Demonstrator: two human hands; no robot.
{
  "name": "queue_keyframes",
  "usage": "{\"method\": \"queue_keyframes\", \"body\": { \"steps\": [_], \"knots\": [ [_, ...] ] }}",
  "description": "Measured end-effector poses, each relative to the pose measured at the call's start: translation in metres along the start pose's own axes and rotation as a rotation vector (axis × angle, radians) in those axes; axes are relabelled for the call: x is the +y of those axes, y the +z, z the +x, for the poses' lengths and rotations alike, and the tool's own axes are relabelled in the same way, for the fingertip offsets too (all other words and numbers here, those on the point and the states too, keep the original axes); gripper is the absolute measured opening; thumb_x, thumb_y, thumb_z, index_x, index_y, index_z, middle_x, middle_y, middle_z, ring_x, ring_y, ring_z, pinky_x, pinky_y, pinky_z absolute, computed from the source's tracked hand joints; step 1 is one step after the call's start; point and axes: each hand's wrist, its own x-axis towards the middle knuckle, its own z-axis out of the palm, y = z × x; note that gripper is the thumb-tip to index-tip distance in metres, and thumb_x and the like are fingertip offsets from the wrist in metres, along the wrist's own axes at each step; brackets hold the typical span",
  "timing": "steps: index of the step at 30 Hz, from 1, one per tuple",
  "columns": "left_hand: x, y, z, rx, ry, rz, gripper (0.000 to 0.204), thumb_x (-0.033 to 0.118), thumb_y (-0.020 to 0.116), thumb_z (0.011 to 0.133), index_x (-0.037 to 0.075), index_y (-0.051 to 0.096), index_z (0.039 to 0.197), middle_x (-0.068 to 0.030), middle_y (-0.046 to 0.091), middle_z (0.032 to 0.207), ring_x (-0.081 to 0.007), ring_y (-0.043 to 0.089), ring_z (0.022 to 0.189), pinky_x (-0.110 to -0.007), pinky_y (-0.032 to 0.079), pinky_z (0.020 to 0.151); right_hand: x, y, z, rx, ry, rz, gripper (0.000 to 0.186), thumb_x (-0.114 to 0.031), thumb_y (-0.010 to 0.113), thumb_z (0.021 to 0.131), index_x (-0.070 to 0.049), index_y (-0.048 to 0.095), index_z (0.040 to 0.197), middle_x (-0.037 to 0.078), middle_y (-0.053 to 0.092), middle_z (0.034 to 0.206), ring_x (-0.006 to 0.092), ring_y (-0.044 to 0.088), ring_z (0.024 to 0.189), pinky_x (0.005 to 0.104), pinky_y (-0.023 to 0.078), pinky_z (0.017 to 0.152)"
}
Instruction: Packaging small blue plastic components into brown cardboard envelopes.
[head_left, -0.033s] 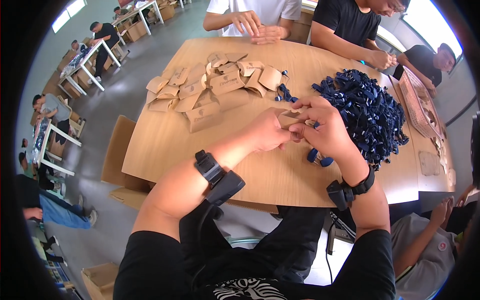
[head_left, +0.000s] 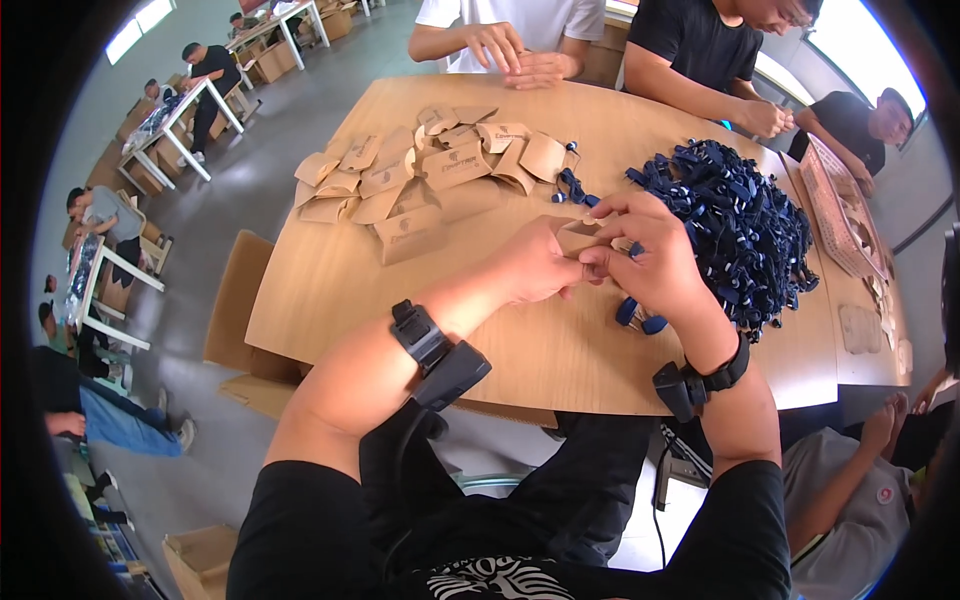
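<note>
A small brown cardboard pillow box (head_left: 578, 238) is held between my two hands over the middle of the table. My left hand (head_left: 535, 262) is closed round its left side. My right hand (head_left: 655, 255) grips its right end with thumb and fingers. A bit of dark blue shows beside the right fingers; whether it is held is unclear. Below that hand lie a few loose dark blue strap-like pieces (head_left: 652, 324) with metal parts. To the right spreads a large heap of such blue pieces (head_left: 735, 230). A pile of brown pillow boxes (head_left: 455, 165) lies at the far left.
More blue pieces (head_left: 572, 186) lie beyond my hands. A pink basket (head_left: 840, 205) stands at the table's right side. Two people work across the wooden table (head_left: 330, 300), others nearby. An open carton (head_left: 235, 300) stands by its left edge. A cable hangs by my legs.
</note>
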Motion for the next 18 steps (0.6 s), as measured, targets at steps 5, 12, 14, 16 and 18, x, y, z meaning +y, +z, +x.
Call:
{"method": "queue_keyframes", "body": {
  "steps": [5, 12, 14, 16, 18],
  "knots": [
    [0.002, -0.002, 0.001, -0.035, 0.05, 0.006, 0.032, 0.013, 0.058, 0.085, 0.007, 0.056, 0.117, -0.0028, 0.068, 0.088, -0.0087, 0.063, 0.075, -0.023, 0.049, 0.054, -0.003, -0.007, 0.004, 0.113, -0.274, -0.208, 0.026, -0.002, 0.078, 0.061, -0.001, 0.067, 0.084, 0.012, 0.065, 0.1, 0.0316, 0.06, 0.083, 0.0379, 0.05, 0.072],
    [-0.023, -0.007, -0.017, 0.069, 0.136, -0.158, 0.033, 0.034, 0.043, 0.097, 0.006, 0.058, 0.107, -0.0019, 0.066, 0.089, -0.0111, 0.064, 0.082, -0.025, 0.052, 0.057, -0.02, 0.017, 0.011, 0.002, -0.283, -0.168, 0.016, 0.006, 0.066, 0.065, 0.002, 0.067, 0.081, 0.016, 0.064, 0.103, 0.0337, 0.057, 0.087, 0.0383, 0.047, 0.075],
    [-0.021, 0.005, -0.007, 0.086, 0.217, -0.09, 0.035, 0.034, 0.041, 0.098, 0.005, 0.061, 0.1, -0.0029, 0.066, 0.084, -0.0121, 0.065, 0.079, -0.026, 0.052, 0.052, -0.025, 0.004, 0.004, -0.006, -0.256, -0.21, 0.015, 0.006, 0.063, 0.064, 0.003, 0.066, 0.079, 0.016, 0.064, 0.1, 0.0345, 0.056, 0.087, 0.0392, 0.047, 0.076],
    [-0.029, 0.005, 0.003, 0.091, 0.223, -0.099, 0.036, 0.031, 0.039, 0.096, 0.003, 0.062, 0.094, -0.005, 0.066, 0.08, -0.0135, 0.065, 0.07, -0.027, 0.051, 0.046, -0.012, 0.01, 0.002, 0.007, -0.212, -0.195, 0.013, 0.006, 0.061, 0.065, 0.003, 0.064, 0.077, 0.016, 0.062, 0.098, 0.0349, 0.055, 0.088, 0.0396, 0.046, 0.076],
    [-0.028, 0.019, 0.01, 0.15, 0.208, -0.127, 0.035, 0.027, 0.038, 0.094, 0.002, 0.063, 0.093, -0.0068, 0.067, 0.078, -0.0147, 0.064, 0.063, -0.029, 0.05, 0.042, -0.003, 0.005, -0.009, 0.051, -0.215, -0.249, 0.011, 0.005, 0.064, 0.064, 0.002, 0.062, 0.075, 0.016, 0.06, 0.098, 0.0358, 0.054, 0.09, 0.0412, 0.046, 0.078]
  ]
}}
